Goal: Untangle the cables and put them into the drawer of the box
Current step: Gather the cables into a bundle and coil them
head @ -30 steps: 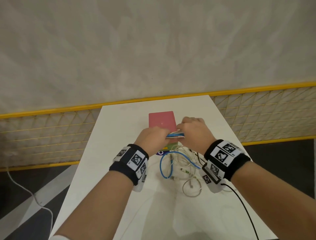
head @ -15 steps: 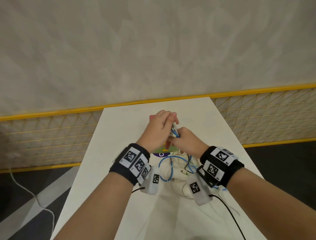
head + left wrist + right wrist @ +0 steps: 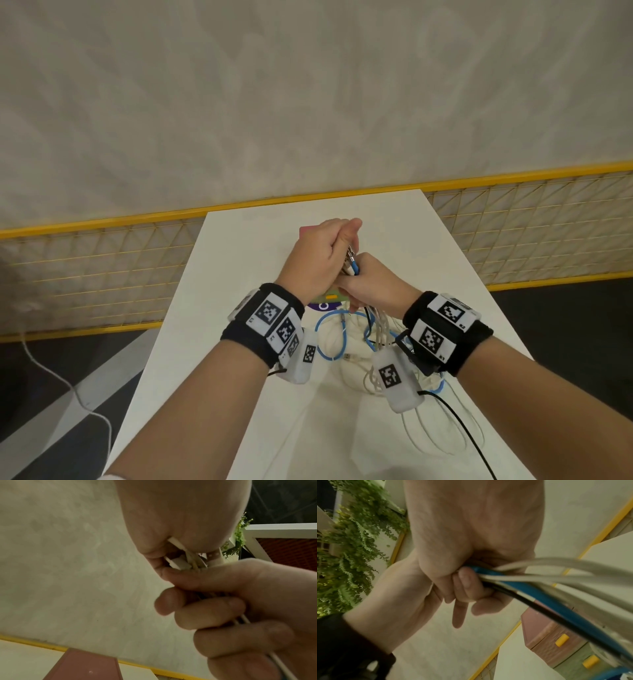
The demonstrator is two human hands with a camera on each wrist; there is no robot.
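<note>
Both hands hold one bundle of cables (image 3: 352,265) above the table (image 3: 239,260). My left hand (image 3: 329,250) is uppermost and pinches the plug ends (image 3: 180,563). Just below it, my right hand (image 3: 368,284) has its fingers curled round the blue, white and black cables (image 3: 539,597). The rest of the cables (image 3: 342,346) hang down in loops onto the table in front of my wrists. The pink box (image 3: 544,632), with yellow-handled drawers, stands behind the hands; in the head view only its corner (image 3: 303,230) and a green drawer front (image 3: 331,295) show.
The white table is narrow, with edges close on both sides. A yellow wire fence (image 3: 102,270) runs behind it against a pale wall. A black lead (image 3: 459,425) trails from my right wrist device across the near table. Green plants (image 3: 351,540) hang off to one side.
Both hands have risen from the box front with the cable bundle. My left hand climbed above the right and now covers most of the pink box. The loops were drawn upward.
</note>
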